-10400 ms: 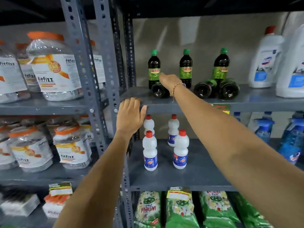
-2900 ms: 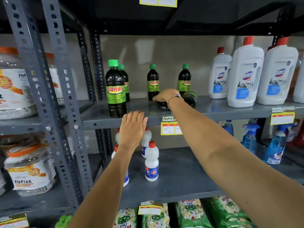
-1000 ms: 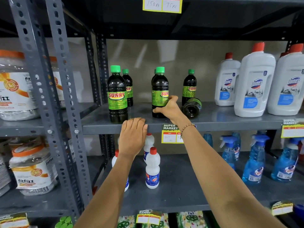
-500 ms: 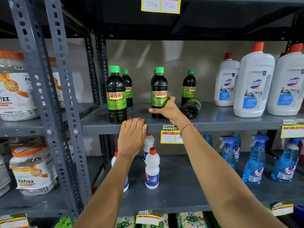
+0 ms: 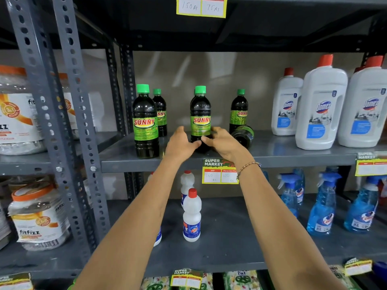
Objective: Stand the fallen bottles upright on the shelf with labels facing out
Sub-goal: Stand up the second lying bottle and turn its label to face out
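Observation:
Dark Sunny bottles with green caps and green labels stand on the grey middle shelf (image 5: 293, 158). The middle Sunny bottle (image 5: 200, 114) is upright near the front, its label facing out. My left hand (image 5: 181, 144) and my right hand (image 5: 223, 143) cup its base from either side, fingers curled against it. Just right of my right hand, a fallen Sunny bottle (image 5: 243, 136) lies on its side with its base toward me. Another Sunny bottle (image 5: 146, 122) stands upright at front left, label out. Two more stand behind, one at back left (image 5: 160, 114) and one at back right (image 5: 239, 108).
Large white Domex bottles (image 5: 320, 109) fill the shelf's right side. A perforated steel upright (image 5: 69, 122) bounds the left. Small white red-capped bottles (image 5: 191, 216) and blue spray bottles (image 5: 322, 208) stand on the shelf below. Fitfizz jars (image 5: 37, 216) sit in the left bay.
My left hand has left the shelf's front edge and come up to the middle bottle's base. My right hand stayed on that bottle, whose label turned to face out.

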The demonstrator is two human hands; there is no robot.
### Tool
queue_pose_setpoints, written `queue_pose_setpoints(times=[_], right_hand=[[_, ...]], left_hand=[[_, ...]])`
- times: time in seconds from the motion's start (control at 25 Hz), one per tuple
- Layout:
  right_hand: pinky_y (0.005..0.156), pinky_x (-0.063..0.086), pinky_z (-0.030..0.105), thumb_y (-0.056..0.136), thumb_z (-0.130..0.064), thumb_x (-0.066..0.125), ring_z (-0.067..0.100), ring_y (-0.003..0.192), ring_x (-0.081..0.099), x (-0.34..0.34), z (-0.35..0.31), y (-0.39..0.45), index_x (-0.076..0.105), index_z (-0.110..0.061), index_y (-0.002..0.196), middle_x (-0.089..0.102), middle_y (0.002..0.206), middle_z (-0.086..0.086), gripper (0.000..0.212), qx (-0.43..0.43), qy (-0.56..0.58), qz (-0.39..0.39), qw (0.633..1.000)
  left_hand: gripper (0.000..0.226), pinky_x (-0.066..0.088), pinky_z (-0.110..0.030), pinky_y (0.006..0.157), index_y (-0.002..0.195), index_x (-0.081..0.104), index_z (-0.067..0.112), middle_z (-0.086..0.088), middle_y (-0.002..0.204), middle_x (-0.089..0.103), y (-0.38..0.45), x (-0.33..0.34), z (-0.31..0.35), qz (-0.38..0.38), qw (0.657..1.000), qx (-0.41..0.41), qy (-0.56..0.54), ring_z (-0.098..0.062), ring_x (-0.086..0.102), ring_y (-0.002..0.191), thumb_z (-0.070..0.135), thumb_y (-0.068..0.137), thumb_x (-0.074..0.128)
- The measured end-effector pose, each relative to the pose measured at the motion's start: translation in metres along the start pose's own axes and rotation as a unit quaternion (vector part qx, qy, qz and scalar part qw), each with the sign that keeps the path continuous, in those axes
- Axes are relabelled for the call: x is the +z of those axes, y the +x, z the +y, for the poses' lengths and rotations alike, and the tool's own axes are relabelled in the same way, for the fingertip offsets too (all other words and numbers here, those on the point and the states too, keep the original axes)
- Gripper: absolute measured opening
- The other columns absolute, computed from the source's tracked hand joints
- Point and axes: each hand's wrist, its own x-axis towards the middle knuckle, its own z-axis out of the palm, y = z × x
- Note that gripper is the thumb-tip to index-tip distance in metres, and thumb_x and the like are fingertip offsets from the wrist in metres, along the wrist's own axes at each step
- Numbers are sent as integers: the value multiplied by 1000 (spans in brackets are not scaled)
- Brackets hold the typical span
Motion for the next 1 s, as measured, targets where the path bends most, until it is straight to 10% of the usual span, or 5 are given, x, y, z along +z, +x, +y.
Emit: queue_pose_setpoints(times=[0.24, 0.44, 1.0], right_hand=[[70, 43, 18, 92, 4, 50, 20, 103, 55, 2, 2, 2, 52, 2, 127, 60, 126, 21, 35, 0, -36, 34, 999], [96, 46, 32, 92, 1, 51, 23, 111, 57, -2, -1, -6, 50, 0, 129, 61, 126, 18, 37, 3, -35, 30, 999], [100, 48, 35, 90, -1, 56, 26, 121, 56, -20, -6, -45, 44, -2, 134, 56, 133, 16, 45, -1, 12, -16, 1000]], left_hand=[[39, 44, -39, 99, 121, 61, 16, -6, 114, 67, 29, 7, -7, -106, 991, 7, -83, -23, 59, 109, 23, 84, 70], [48, 46, -37, 99, 121, 59, 14, -4, 117, 65, 21, 4, -11, -106, 987, 7, -118, -20, 59, 109, 28, 79, 76], [71, 53, -33, 90, 103, 61, 21, 3, 102, 70, -2, -10, -17, -89, 971, 53, -214, -12, 66, 99, 46, 43, 89]])
